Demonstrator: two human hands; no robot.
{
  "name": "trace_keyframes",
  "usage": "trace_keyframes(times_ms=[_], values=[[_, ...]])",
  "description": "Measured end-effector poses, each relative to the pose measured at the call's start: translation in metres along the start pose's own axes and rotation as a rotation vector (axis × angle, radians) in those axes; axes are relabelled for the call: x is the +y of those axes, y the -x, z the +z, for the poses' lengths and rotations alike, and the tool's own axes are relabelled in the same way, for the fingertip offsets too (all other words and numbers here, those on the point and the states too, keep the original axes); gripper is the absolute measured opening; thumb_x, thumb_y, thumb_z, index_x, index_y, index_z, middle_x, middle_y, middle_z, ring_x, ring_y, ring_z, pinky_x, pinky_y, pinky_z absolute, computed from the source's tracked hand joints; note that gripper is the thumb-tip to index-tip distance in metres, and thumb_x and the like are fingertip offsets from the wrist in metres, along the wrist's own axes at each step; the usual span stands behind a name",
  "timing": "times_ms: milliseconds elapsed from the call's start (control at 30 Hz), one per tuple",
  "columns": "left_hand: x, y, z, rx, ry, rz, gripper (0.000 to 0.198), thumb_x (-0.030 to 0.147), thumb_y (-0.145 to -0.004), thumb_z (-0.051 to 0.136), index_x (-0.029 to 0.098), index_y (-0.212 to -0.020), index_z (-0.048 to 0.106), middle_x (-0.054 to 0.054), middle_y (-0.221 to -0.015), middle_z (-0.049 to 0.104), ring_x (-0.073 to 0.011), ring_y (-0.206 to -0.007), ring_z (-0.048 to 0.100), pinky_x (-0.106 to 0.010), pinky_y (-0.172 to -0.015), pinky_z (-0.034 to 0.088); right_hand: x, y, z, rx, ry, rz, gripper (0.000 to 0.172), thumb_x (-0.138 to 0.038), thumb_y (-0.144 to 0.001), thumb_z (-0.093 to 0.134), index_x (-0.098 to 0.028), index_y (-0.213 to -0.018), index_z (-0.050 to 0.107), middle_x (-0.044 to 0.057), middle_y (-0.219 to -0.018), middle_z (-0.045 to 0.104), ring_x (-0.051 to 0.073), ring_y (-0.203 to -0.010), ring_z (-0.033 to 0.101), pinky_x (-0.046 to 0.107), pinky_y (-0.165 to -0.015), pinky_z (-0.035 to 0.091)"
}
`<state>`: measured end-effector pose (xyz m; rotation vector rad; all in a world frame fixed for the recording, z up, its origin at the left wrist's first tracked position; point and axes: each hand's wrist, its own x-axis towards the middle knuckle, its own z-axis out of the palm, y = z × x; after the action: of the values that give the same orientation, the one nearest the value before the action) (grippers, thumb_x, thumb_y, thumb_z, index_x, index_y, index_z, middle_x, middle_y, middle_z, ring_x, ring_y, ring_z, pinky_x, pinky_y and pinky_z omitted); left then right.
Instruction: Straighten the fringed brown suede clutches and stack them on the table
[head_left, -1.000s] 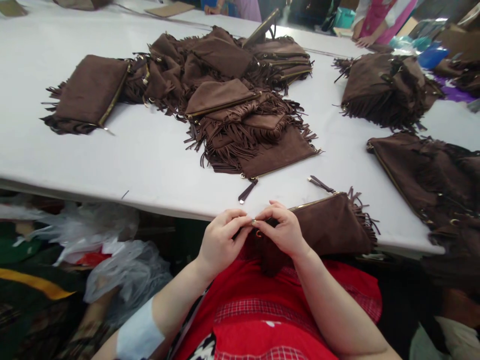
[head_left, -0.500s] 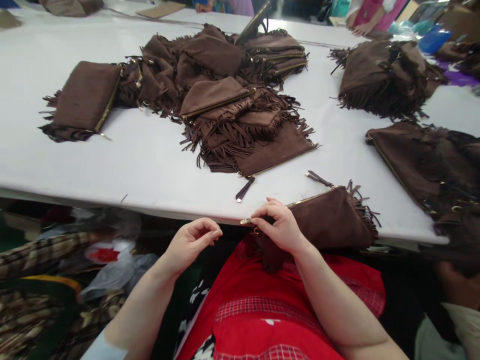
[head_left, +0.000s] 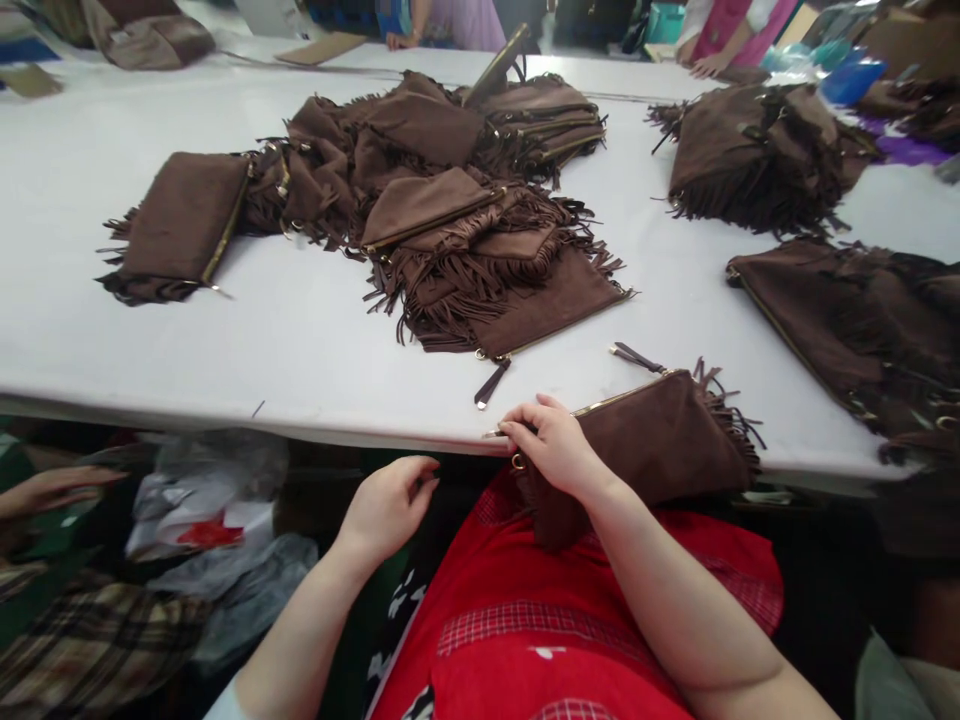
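Observation:
A brown fringed pouch [head_left: 660, 440] with a gold zipper lies at the table's front edge, its lower left part hanging over my lap. My right hand [head_left: 551, 445] rests at the pouch's left end, fingers closed on a small metal clasp [head_left: 493, 434] whose tip pokes out past the thumb. A gold ring [head_left: 517, 461] shows just under these fingers. To the left, my left hand [head_left: 390, 505] hovers apart from the pouch below the table edge. Its fingers are curled with thumb and fingertips close together; whatever is between them is hidden.
A heap of brown fringed pouches [head_left: 442, 250] spreads over the white table [head_left: 322, 330]. More pouches lie at right [head_left: 757, 160]. Plastic bags [head_left: 225, 500] and plaid cloth [head_left: 97, 640] sit low at left, near another person's hand [head_left: 56, 488]. Other people stand across the table.
My left hand has turned palm inward and dropped slightly, its fingertips less visible. The clasp in my right hand shows less. Another person's hand has come in at the left edge.

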<state>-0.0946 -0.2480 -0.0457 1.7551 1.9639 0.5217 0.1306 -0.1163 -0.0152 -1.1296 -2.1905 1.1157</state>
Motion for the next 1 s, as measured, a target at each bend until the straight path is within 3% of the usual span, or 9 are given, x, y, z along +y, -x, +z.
trace_keyframes(times_ms=[100,233,367,433,567,667,767,900,1000], values=[[0.02,-0.004,0.0,0.16,0.174,0.083,0.018,0.034,-0.09,0.057,0.021,-0.089,0.069,-0.002,-0.078,0.072,-0.0154,-0.067,0.065,-0.026,-0.066,0.051,-0.001,-0.001,0.001,-0.002,-0.035,0.039,0.023,-0.028,-0.097,0.053,-0.023,-0.078,0.065,-0.007,-0.058,0.067,0.012,-0.058,0.061,0.046,-0.117,0.024],[0.042,-0.015,0.0,0.273,0.273,0.127,0.017,0.027,-0.091,0.056,0.019,-0.101,0.068,-0.004,-0.087,0.071,-0.0128,-0.069,0.064,-0.023,-0.064,0.052,0.0,-0.001,0.003,0.007,-0.049,0.061,0.024,-0.027,-0.097,0.049,-0.023,-0.081,0.066,-0.008,-0.053,0.065,0.012,-0.054,0.06,0.045,-0.117,0.025],[0.057,-0.025,0.0,0.269,0.289,0.172,0.019,0.027,-0.092,0.055,0.019,-0.106,0.066,-0.003,-0.086,0.069,-0.011,-0.064,0.061,-0.021,-0.055,0.05,0.002,-0.001,0.005,0.005,-0.052,0.073,0.023,-0.027,-0.097,0.052,-0.023,-0.079,0.065,-0.009,-0.053,0.064,0.012,-0.054,0.06,0.044,-0.117,0.024],[0.062,-0.03,-0.001,0.276,0.257,0.216,0.023,0.028,-0.092,0.057,0.02,-0.113,0.064,-0.004,-0.095,0.069,-0.011,-0.067,0.062,-0.021,-0.056,0.051,0.003,-0.001,0.005,0.011,-0.048,0.066,0.022,-0.026,-0.096,0.053,-0.023,-0.078,0.065,-0.009,-0.054,0.064,0.012,-0.054,0.06,0.044,-0.117,0.024],[0.07,-0.041,0.0,0.345,0.106,0.322,0.03,0.029,-0.09,0.062,0.021,-0.119,0.062,-0.009,-0.117,0.065,-0.0187,-0.097,0.066,-0.028,-0.077,0.058,0.005,-0.002,0.007,0.051,-0.024,0.025,0.022,-0.025,-0.094,0.056,-0.023,-0.073,0.064,-0.005,-0.068,0.072,0.013,-0.062,0.061,0.045,-0.117,0.026],[0.075,-0.051,0.0,0.325,0.076,0.358,0.02,0.028,-0.09,0.062,0.02,-0.107,0.065,-0.008,-0.113,0.066,-0.0213,-0.104,0.064,-0.034,-0.088,0.057,0.007,-0.002,0.008,0.058,-0.025,0.005,0.021,-0.025,-0.094,0.057,-0.023,-0.075,0.066,-0.004,-0.075,0.074,0.013,-0.065,0.062,0.047,-0.117,0.025],[0.077,-0.059,0.0,0.244,0.134,0.33,0.007,0.025,-0.09,0.06,0.021,-0.091,0.066,-0.006,-0.102,0.066,-0.0185,-0.095,0.065,-0.031,-0.081,0.057,0.009,-0.001,0.008,0.059,-0.02,-0.005,0.018,-0.024,-0.093,0.057,-0.024,-0.078,0.067,-0.004,-0.075,0.074,0.014,-0.068,0.064,0.048,-0.118,0.025],[0.081,-0.062,-0.002,0.202,0.212,0.34,0.011,0.022,-0.09,0.06,0.021,-0.082,0.067,-0.004,-0.096,0.067,-0.0163,-0.088,0.065,-0.028,-0.077,0.056,0.009,-0.001,0.008,0.058,-0.001,-0.017,0.021,-0.025,-0.094,0.054,-0.025,-0.078,0.067,-0.004,-0.074,0.074,0.014,-0.065,0.063,0.048,-0.118,0.026],[0.083,-0.059,-0.005,0.235,0.271,0.374,0.013,0.022,-0.09,0.06,0.021,-0.08,0.068,-0.004,-0.092,0.068,-0.0162,-0.088,0.064,-0.029,-0.078,0.055,0.01,-0.001,0.008,0.053,0.003,-0.015,0.022,-0.027,-0.095,0.054,-0.024,-0.077,0.067,-0.004,-0.069,0.073,0.014,-0.063,0.061,0.048,-0.117,0.027]])
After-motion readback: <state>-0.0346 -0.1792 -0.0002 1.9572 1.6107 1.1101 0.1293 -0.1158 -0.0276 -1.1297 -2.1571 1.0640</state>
